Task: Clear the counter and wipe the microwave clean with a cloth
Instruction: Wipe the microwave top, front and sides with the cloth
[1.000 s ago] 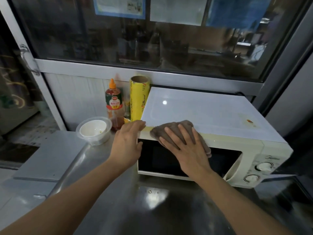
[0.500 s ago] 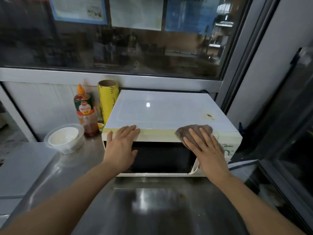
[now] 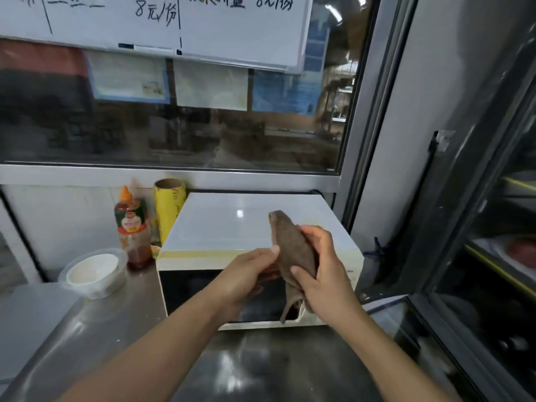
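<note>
Both hands hold the brown cloth (image 3: 293, 250) up off the white microwave (image 3: 232, 224), right hand (image 3: 322, 274) in a curled grip, left hand (image 3: 249, 274) pinching its edge, probably to refold it for wiping

Beside the white microwave (image 3: 249, 227), a yellow roll (image 3: 169, 211) and orange-capped red sauce bottle (image 3: 132, 227) are seen; the cloth (image 3: 293, 250) is brown.

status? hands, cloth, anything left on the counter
Left hand and right hand both grip brown cloth, lifted off microwave. Bowl, sauce bottle, wrap roll on counter.
</note>
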The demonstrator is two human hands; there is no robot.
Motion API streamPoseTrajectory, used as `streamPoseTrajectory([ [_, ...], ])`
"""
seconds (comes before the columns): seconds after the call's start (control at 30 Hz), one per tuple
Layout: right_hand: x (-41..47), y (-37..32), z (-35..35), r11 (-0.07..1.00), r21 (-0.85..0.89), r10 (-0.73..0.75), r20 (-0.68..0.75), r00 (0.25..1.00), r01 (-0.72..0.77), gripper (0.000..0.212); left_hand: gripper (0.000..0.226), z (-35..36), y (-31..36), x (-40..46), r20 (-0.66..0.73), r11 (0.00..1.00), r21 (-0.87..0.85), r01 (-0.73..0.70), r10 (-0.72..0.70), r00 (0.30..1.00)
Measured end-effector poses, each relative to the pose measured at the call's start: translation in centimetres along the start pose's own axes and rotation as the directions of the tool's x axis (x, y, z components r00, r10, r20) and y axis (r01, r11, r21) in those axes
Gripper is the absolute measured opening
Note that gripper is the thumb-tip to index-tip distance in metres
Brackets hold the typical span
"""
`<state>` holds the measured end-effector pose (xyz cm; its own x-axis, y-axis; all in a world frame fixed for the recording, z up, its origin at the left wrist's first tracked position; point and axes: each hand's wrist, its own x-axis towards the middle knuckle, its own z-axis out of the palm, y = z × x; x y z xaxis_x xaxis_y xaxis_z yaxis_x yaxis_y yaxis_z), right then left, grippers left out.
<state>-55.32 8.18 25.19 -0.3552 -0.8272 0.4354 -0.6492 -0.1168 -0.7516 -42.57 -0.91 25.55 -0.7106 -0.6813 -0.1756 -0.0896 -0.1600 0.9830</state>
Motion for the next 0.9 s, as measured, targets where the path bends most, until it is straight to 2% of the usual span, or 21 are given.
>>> streamPoseTrajectory([
  [0.1, -0.2, -1.0, 0.8, 0.999, 0.044, -0.006, 0.131, 0.991, 0.0, 0.079, 0.026, 0.6, 0.9, -0.3, 0.004, 0.978, -0.208, 0.024, -0.024, 1.0],
  [0.17, -0.3, -1.5, 0.6, 0.981, 0.183, 0.019, 0.231, 0.973, -0.062, 0.08, 0.024, 0.0, 1.3, -0.7, -0.068, 0.966, -0.259, 0.007, -0.025, 0.997],
  [0.23, 0.0, -1.8, 0.1, 0.943, 0.299, 0.085, 0.201, 0.976, -0.144, 0.074, 0.027, -1.1, 1.5, -1.1, -0.117, 0.951, -0.311, 0.0, -0.038, 0.992],
  [0.3, 0.7, -1.6, -0.2, 0.922, 0.296, 0.227, 0.11, 0.968, -0.25, 0.06, 0.027, -2.2, 1.8, -1.6, -0.116, 0.919, -0.393, -0.001, -0.049, 0.992],
  [0.33, 1.0, -1.6, -0.3, 0.892, 0.295, 0.315, 0.14, 0.939, -0.343, 0.052, 0.025, -2.7, 1.9, -1.8, -0.112, 0.903, -0.431, 0.0, -0.053, 0.992],
  [0.37, 1.3, -1.5, -0.3, 0.833, 0.327, 0.385, 0.235, 0.892, -0.446, 0.045, 0.023, -3.1, 2.1, -2.1, -0.106, 0.891, -0.453, -0.001, -0.052, 0.993],
  [0.43, 1.5, -1.4, 0.0, 0.637, 0.473, 0.398, 0.475, 0.785, -0.609, 0.029, 0.02, -3.5, 2.5, -2.6, -0.086, 0.9, -0.437, 0.005, -0.047, 0.995],
  [0.47, 1.6, -1.5, 0.2, 0.547, 0.546, 0.367, 0.525, 0.768, -0.635, 0.021, 0.02, -3.7, 2.6, -2.9, -0.076, 0.915, -0.403, 0.004, -0.037, 0.996],
  [0.5, 1.6, -1.5, 0.4, 0.51, 0.591, 0.339, 0.529, 0.778, -0.625, 0.015, 0.02, -3.8, 2.7, -3.1, -0.068, 0.933, -0.359, 0.002, -0.029, 0.997],
  [0.57, 1.9, -1.8, 0.7, 0.498, 0.635, 0.346, 0.479, 0.807, -0.591, 0.013, 0.02, -4.6, 2.7, -3.3, -0.075, 0.957, -0.289, 0.002, -0.024, 0.997],
  [0.63, 2.1, -1.9, 0.9, 0.553, 0.623, 0.4, 0.384, 0.832, -0.553, 0.011, 0.02, -5.5, 2.5, -3.6, -0.12, 0.978, -0.207, 0.0, -0.026, 0.992],
  [0.67, 2.2, -1.9, 1.0, 0.625, 0.573, 0.435, 0.308, 0.846, -0.53, 0.008, 0.02, -5.9, 2.4, -3.6, -0.152, 0.993, -0.122, 0.002, -0.021, 0.988],
  [0.73, 2.3, -1.8, 1.1, 0.807, 0.354, 0.461, 0.12, 0.879, -0.472, 0.003, 0.017, -6.2, 1.9, -3.4, -0.229, 0.999, 0.038, 0.021, -0.012, 0.973],
  [0.77, 2.2, -2.0, 1.2, 0.849, 0.288, 0.445, 0.062, 0.894, -0.442, 0.004, 0.013, -6.1, 1.7, -3.3, -0.267, 0.998, 0.047, 0.032, -0.018, 0.964],
  [0.83, 2.1, -2.4, 0.9, 0.838, 0.354, 0.414, 0.082, 0.907, -0.414, 0.019, 0.01, -5.5, 1.6, -3.1, -0.319, 0.999, -0.035, 0.03, -0.039, 0.947],
  [0.9, 1.7, -2.8, 0.3, 0.78, 0.45, 0.361, 0.244, 0.9, -0.435, 0.036, 0.033, -5.7, 1.7, -3.1, -0.314, 0.991, -0.137, 0.002, -0.045, 0.949],
])
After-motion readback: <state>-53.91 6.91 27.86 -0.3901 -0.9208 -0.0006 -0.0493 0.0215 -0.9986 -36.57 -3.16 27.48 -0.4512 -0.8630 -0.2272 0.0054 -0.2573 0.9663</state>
